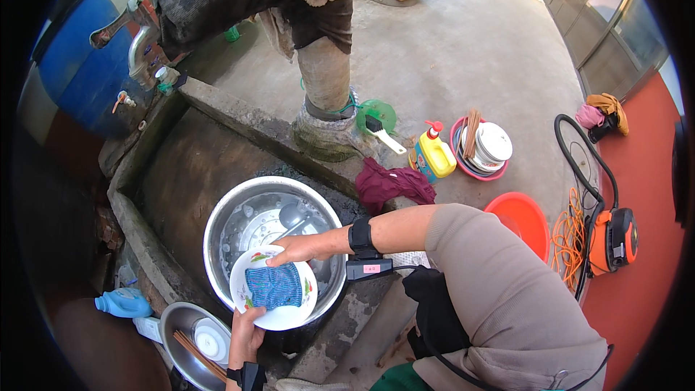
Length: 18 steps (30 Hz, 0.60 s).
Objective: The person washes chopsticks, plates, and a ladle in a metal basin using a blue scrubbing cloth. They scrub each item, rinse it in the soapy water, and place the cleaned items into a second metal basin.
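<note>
A white plate (271, 316) with red-and-green decoration is held tilted over the near part of a large stainless-steel basin (214, 228). My right hand (298, 250) grips its upper rim, with the thumb over the face. Lower down, my left hand (250, 331) has the near-left rim between thumb and fingers. On the plate's face lies a blue ribbed cloth (274, 285). Suds float on the water in the basin, where a metal ladle (293, 215) rests partly under the surface.
A smaller steel bowl (172, 317) holds chopsticks and white dishes at lower left, near a blue bottle (124, 303). Right of the concrete trough (244, 125) stand a yellow detergent jug (433, 155), stacked dishes (491, 144) and a red basin (521, 222). A maroon cloth (393, 184) drapes over the ledge.
</note>
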{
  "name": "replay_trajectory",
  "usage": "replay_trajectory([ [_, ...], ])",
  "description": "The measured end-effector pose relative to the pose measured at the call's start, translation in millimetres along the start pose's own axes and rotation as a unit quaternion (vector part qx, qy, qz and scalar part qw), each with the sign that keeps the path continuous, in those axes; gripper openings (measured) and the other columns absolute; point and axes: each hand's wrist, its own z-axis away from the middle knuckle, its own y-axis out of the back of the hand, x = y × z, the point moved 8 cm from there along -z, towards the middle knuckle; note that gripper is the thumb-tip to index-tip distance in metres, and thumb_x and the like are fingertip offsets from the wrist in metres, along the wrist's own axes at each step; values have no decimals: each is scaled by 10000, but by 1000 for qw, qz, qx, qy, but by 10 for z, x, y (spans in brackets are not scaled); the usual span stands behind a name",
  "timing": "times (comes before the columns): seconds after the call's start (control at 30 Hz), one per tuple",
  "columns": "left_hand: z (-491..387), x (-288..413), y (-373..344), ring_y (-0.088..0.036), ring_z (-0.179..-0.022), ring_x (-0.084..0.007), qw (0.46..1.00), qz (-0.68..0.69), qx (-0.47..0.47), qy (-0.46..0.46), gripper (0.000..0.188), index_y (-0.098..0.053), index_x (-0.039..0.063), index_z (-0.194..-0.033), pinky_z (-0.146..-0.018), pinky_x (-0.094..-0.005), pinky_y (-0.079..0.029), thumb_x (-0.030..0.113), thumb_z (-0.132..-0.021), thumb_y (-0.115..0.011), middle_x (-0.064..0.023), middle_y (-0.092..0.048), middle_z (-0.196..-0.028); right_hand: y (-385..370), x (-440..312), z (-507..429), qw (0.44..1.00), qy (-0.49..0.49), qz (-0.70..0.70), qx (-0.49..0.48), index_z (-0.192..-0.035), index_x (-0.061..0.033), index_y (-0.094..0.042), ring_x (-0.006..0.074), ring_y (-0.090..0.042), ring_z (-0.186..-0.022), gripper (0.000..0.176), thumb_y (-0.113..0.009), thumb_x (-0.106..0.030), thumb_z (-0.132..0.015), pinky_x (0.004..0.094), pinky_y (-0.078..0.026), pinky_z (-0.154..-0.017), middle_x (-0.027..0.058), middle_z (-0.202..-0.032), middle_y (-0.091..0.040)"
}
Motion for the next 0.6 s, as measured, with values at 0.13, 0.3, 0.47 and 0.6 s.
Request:
replay_trajectory([
  [0.13,-5,-20,21,-591,-993,-271,1000,8,-1,6,637,-358,-52,-1256,-886,-375,-491,-101,-647,-538,-153,-552,-1126,14,80,-34,1000,-21,0,1,-1302,-93,-441,232,-561,-1059,485,-534,-317,-882,404,-482,-806,105,-1204,-549],
  [0.3,-27,-51,116,-587,-1009,-312,1000,-3,24,8,634,-353,-45,-1255,-887,-433,-497,-105,-648,-522,-196,-543,-1137,34,110,-81,1000,-2,1,5,-1296,-99,-452,229,-569,-1043,486,-539,-330,-877,406,-483,-799,103,-1200,-551],
  [0.47,-57,-72,140,-594,-1003,-316,1000,0,17,8,622,-373,-49,-1243,-884,-428,-501,-105,-643,-530,-196,-554,-1128,27,69,-47,1000,-8,4,1,-1306,-75,-436,218,-530,-1099,508,-542,-331,-881,382,-453,-852,108,-1231,-529],
  [0.6,-62,-75,148,-598,-999,-320,1000,-3,19,7,624,-372,-55,-1242,-880,-423,-505,-104,-641,-530,-198,-557,-1128,11,50,13,999,-35,-14,-5,-1327,-36,-403,202,-475,-1171,543,-539,-335,-895,332,-395,-955,115,-1279,-493],
])
